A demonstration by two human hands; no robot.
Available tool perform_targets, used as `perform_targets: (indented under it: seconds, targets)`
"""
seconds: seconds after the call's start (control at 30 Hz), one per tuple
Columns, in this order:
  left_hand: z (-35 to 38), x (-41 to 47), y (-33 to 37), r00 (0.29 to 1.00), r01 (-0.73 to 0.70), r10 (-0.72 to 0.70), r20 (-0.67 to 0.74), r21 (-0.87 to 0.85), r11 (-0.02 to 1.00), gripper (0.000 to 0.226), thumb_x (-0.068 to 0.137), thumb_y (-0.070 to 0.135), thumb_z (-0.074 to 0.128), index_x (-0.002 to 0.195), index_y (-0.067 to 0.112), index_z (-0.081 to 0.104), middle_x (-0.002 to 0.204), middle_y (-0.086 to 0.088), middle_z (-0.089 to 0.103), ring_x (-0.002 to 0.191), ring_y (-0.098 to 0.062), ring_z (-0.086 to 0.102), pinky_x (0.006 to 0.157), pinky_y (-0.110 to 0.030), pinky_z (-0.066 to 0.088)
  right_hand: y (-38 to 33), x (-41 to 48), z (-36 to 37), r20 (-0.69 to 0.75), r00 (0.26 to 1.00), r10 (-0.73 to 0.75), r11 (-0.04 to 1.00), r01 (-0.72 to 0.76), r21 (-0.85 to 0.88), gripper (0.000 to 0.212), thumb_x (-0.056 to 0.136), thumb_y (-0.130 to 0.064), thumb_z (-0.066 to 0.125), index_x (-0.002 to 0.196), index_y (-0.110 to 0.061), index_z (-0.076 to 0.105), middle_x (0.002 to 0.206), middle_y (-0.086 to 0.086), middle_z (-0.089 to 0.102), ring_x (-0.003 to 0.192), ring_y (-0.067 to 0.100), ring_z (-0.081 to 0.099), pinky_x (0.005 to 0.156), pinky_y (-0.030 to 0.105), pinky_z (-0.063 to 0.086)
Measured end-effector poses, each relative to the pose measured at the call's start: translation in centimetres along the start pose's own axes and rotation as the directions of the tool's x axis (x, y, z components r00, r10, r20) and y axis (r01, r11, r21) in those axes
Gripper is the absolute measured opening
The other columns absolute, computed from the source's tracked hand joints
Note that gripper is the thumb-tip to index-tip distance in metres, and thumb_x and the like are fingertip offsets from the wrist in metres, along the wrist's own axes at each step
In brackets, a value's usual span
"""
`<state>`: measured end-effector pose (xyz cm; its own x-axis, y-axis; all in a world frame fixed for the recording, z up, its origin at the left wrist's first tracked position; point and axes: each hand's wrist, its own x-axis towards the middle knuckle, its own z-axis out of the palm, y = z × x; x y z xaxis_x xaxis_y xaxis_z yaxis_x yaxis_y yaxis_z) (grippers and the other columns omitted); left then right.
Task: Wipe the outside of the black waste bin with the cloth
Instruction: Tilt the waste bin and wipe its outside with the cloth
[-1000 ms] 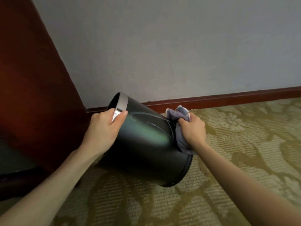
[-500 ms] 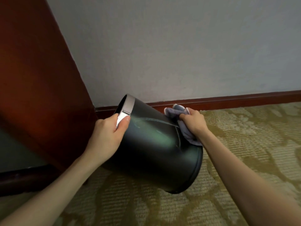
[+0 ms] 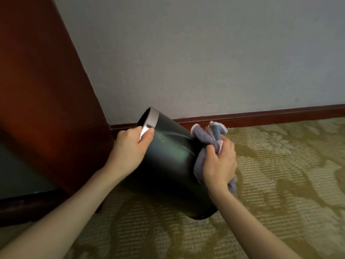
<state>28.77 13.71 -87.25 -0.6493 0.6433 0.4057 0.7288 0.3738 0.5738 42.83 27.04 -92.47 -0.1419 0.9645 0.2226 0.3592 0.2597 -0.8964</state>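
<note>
Now tilted well over on the patterned olive carpet [image 3: 280,184], round black waste bin [image 3: 168,165] with its pale grey rim band, mouth toward the dark red wooden panel [image 3: 46,81]. Left hand [image 3: 128,152] clamped on that rim, fingers wrapped tight; right hand [image 3: 218,163] bunched around the crumpled lilac cloth [image 3: 203,139] — pressed against the bin's far side. Likely risks: smooth rim slipping, bin rolling off its base edge, loose cloth folds skating without wiping.

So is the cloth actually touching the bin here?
Touching. The head view shows the right hand pressing the cloth against the bin's side.
</note>
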Motion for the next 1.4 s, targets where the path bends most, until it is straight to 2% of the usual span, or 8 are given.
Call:
perform_targets:
  seconds: [0.2, 0.3, 0.57, 0.67, 0.9, 1.07, 1.2, 1.4]
  targets:
    - [0.3, -1.2, 1.0, 0.996, -0.088, 0.087, -0.007, -0.05, 0.995, 0.05, 0.096, 0.032, 0.04, 0.058, 0.001, 0.048, 0.049, -0.014, 0.048, 0.043, -0.022, 0.047, 0.044, -0.036, 0.031, 0.2, 2.2, -0.9, 0.12, 0.993, 0.006, 0.998, 0.001, -0.056, 0.014, 0.082, -0.025, 0.053, 0.076, -0.013, 0.052, 0.085, 0.009, 0.063, 0.083, 0.032, 0.056, 0.078, 0.042, 0.045]
    - [0.2, -2.0, 1.1, 0.993, -0.118, 0.117, -0.011, -0.095, 0.988, 0.053, 0.099, 0.034, 0.033, 0.054, 0.009, 0.045, 0.045, -0.009, 0.046, 0.04, -0.02, 0.045, 0.042, -0.038, 0.032, 0.2, 3.3, -0.9, 0.179, 0.983, 0.042, 0.996, -0.027, -0.084, 0.012, 0.081, -0.029, 0.053, 0.073, -0.02, 0.052, 0.068, -0.004, 0.054, 0.069, 0.023, 0.048, 0.061, 0.031, 0.033]
    - [0.1, -4.0, 1.1, 0.979, -0.198, 0.203, 0.004, -0.206, 0.958, 0.041, 0.097, 0.023, 0.036, 0.058, 0.032, 0.041, 0.044, 0.012, 0.04, 0.042, -0.004, 0.048, 0.042, -0.008, 0.028, -0.3, 7.7, 0.7, 0.416, 0.893, 0.172, 0.977, -0.102, -0.186, 0.026, 0.076, -0.038, 0.05, 0.087, -0.019, 0.064, 0.094, 0.011, 0.065, 0.09, 0.034, 0.058, 0.074, 0.033, 0.039]
    - [0.2, -4.5, 1.1, 0.976, -0.207, 0.216, 0.015, -0.227, 0.952, 0.04, 0.097, 0.025, 0.036, 0.058, 0.032, 0.041, 0.044, 0.011, 0.043, 0.04, -0.002, 0.046, 0.043, -0.006, 0.026, -0.3, 8.1, 0.8, 0.442, 0.873, 0.205, 0.974, -0.14, -0.176, 0.024, 0.078, -0.038, 0.051, 0.086, -0.018, 0.062, 0.095, 0.011, 0.064, 0.084, 0.029, 0.054, 0.073, 0.032, 0.036]
    - [0.3, -3.9, 1.1, 0.986, -0.145, 0.159, 0.042, -0.245, 0.959, 0.043, 0.098, 0.03, 0.031, 0.058, 0.023, 0.047, 0.049, 0.007, 0.045, 0.045, -0.009, 0.048, 0.044, -0.019, 0.033, -0.6, 5.9, -0.2, 0.348, 0.914, 0.208, 0.977, -0.177, -0.119, 0.024, 0.079, -0.032, 0.048, 0.096, -0.02, 0.061, 0.104, 0.014, 0.065, 0.101, 0.038, 0.058, 0.09, 0.044, 0.046]
    - [0.5, -3.7, 1.8, 0.991, -0.119, 0.128, 0.03, -0.206, 0.971, 0.047, 0.1, 0.027, 0.031, 0.054, 0.021, 0.04, 0.046, -0.004, 0.043, 0.047, -0.022, 0.046, 0.043, -0.025, 0.029, -1.9, 3.2, -0.8, 0.242, 0.96, 0.141, 0.989, -0.128, -0.068, 0.017, 0.082, -0.032, 0.047, 0.092, -0.022, 0.057, 0.092, 0.003, 0.059, 0.098, 0.033, 0.058, 0.096, 0.047, 0.042]
    - [0.6, -2.7, 2.6, 0.993, -0.1, 0.111, 0.049, -0.18, 0.979, 0.05, 0.1, 0.025, 0.032, 0.055, 0.008, 0.043, 0.048, -0.011, 0.044, 0.044, -0.02, 0.042, 0.046, -0.03, 0.029, -2.7, 0.6, -1.0, 0.115, 0.989, 0.092, 0.996, -0.088, -0.034, 0.024, 0.084, -0.028, 0.048, 0.101, -0.013, 0.054, 0.111, 0.01, 0.06, 0.107, 0.035, 0.053, 0.097, 0.049, 0.036]
    - [0.8, -3.5, 3.3, 0.988, -0.107, 0.126, 0.084, -0.204, 0.973, 0.049, 0.1, 0.028, 0.03, 0.063, 0.003, 0.051, 0.058, -0.015, 0.055, 0.054, -0.025, 0.053, 0.055, -0.049, 0.041, -2.8, -1.4, -2.0, 0.057, 0.998, 0.033, 0.999, -0.035, 0.04, 0.012, 0.082, -0.022, 0.053, 0.092, -0.016, 0.054, 0.105, 0.009, 0.062, 0.103, 0.033, 0.054, 0.093, 0.048, 0.037]
